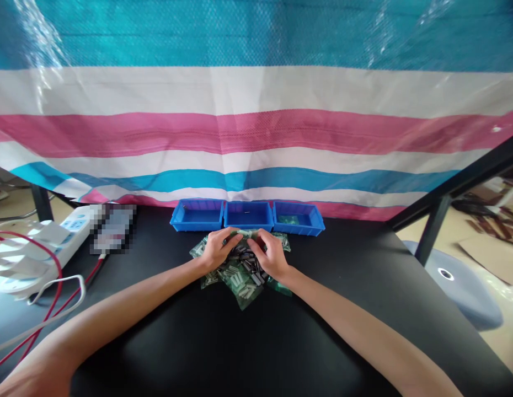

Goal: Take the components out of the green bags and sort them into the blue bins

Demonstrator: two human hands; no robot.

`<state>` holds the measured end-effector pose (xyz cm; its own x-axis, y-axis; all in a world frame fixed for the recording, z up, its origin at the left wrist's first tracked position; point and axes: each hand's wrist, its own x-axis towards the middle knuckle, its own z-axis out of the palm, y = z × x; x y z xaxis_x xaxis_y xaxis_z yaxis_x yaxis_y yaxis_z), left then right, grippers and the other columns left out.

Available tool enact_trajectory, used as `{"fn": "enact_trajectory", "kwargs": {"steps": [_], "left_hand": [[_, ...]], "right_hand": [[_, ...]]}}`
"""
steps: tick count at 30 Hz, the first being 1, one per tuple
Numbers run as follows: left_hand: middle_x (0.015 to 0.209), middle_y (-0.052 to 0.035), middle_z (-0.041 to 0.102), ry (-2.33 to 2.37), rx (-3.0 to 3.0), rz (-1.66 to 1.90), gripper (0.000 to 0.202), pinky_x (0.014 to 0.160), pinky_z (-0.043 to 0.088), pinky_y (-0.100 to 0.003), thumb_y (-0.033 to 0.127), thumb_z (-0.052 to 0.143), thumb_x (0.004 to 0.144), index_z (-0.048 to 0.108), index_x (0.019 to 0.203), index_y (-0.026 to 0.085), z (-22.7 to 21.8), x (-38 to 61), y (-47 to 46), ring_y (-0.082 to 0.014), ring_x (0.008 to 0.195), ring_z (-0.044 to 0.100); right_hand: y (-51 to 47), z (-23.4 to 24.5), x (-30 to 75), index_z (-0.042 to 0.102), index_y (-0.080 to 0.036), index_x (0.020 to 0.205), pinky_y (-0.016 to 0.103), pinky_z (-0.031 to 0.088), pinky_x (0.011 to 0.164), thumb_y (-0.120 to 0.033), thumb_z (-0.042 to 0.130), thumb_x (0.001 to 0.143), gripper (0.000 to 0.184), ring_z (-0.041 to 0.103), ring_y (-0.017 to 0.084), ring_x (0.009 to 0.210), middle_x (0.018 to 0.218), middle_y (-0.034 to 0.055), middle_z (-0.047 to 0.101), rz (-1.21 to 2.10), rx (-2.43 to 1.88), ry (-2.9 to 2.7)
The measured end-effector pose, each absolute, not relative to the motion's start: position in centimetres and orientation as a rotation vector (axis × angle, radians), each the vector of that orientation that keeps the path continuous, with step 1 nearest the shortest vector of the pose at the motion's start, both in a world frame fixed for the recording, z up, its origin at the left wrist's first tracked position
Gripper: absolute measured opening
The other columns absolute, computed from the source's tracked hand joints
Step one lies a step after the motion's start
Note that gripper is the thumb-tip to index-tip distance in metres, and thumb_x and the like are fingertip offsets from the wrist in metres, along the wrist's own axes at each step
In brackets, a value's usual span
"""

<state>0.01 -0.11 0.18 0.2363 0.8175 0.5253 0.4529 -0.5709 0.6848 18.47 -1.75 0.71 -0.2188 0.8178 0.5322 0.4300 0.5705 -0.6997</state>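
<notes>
My left hand (217,249) and my right hand (271,253) meet at the table's middle, their fingers pinching a rolled green plastic packet (242,235) between them. Under and in front of my hands spreads a heap of green translucent packets (240,281), holding small dark and pale parts. Just beyond my fingertips stand several blue plastic bins in a row: left (197,215), middle (249,215), right (298,218). A green packet (288,220) lies in the right bin. The left bin shows nothing inside.
The black table (351,298) carries a white power strip (70,237), with red and white cables to its left, and a pixelated flat object (113,229). A striped tarp (256,132) hangs behind the bins. A grey stool (455,281) stands on the floor beyond the right edge.
</notes>
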Motion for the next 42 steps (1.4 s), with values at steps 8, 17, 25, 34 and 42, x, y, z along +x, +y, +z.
{"fn": "enact_trajectory", "kwargs": {"steps": [8, 17, 25, 34, 42], "left_hand": [[0.059, 0.0015, 0.063, 1.176, 2.136, 1.275, 0.026, 0.057, 0.046, -0.02, 0.037, 0.054, 0.092, 0.068, 0.09, 0.015, 0.4, 0.2, -0.2, -0.0114, 0.058, 0.06], [0.07, -0.0014, 0.068, 1.178, 2.186, 1.265, 0.026, 0.059, 0.047, -0.02, 0.039, 0.059, 0.088, 0.068, 0.093, 0.015, 0.1, 0.0, 0.0, -0.0109, 0.058, 0.058], [0.072, -0.0025, 0.069, 1.162, 2.138, 1.21, 0.027, 0.059, 0.047, -0.021, 0.038, 0.056, 0.09, 0.068, 0.094, 0.014, 0.4, 0.0, -0.2, -0.012, 0.061, 0.06], [0.051, 0.0033, 0.051, 1.096, 2.079, 1.178, 0.036, 0.054, 0.04, -0.02, 0.036, 0.046, 0.096, 0.061, 0.071, 0.014, 0.9, 0.1, -0.4, -0.0086, 0.05, 0.047], [0.051, 0.0028, 0.047, 1.07, 2.108, 1.219, 0.041, 0.05, 0.036, -0.021, 0.035, 0.047, 0.095, 0.053, 0.06, 0.016, 1.2, 0.2, -0.4, -0.0081, 0.049, 0.042]], "right_hand": [[-1.7, 0.5, 18.5, 0.043, -0.022, 0.074, 0.028, 0.036, 0.06, -0.031, 0.046, 0.095, 0.024, 0.048, 0.015, 0.06, 0.065, -0.001, 0.048, 0.532, -1.039, -1.861], [-1.7, 0.3, 18.5, 0.044, -0.022, 0.074, 0.027, 0.038, 0.061, -0.03, 0.046, 0.095, 0.023, 0.05, 0.015, 0.062, 0.066, -0.0007, 0.049, 0.487, -1.015, -1.847], [-1.8, 0.5, 18.5, 0.043, -0.022, 0.071, 0.028, 0.038, 0.059, -0.031, 0.045, 0.095, 0.027, 0.048, 0.015, 0.059, 0.064, -0.001, 0.048, 0.505, -1.024, -1.833], [-1.8, 0.6, 18.5, 0.039, -0.022, 0.07, 0.027, 0.037, 0.059, -0.032, 0.047, 0.094, 0.027, 0.045, 0.014, 0.06, 0.064, -0.0022, 0.044, 0.5, -1.008, -1.833], [-1.7, 0.4, 18.4, 0.037, -0.022, 0.069, 0.027, 0.035, 0.057, -0.033, 0.045, 0.095, 0.03, 0.044, 0.014, 0.058, 0.062, -0.0023, 0.043, 0.471, -1.043, -1.851]]}}
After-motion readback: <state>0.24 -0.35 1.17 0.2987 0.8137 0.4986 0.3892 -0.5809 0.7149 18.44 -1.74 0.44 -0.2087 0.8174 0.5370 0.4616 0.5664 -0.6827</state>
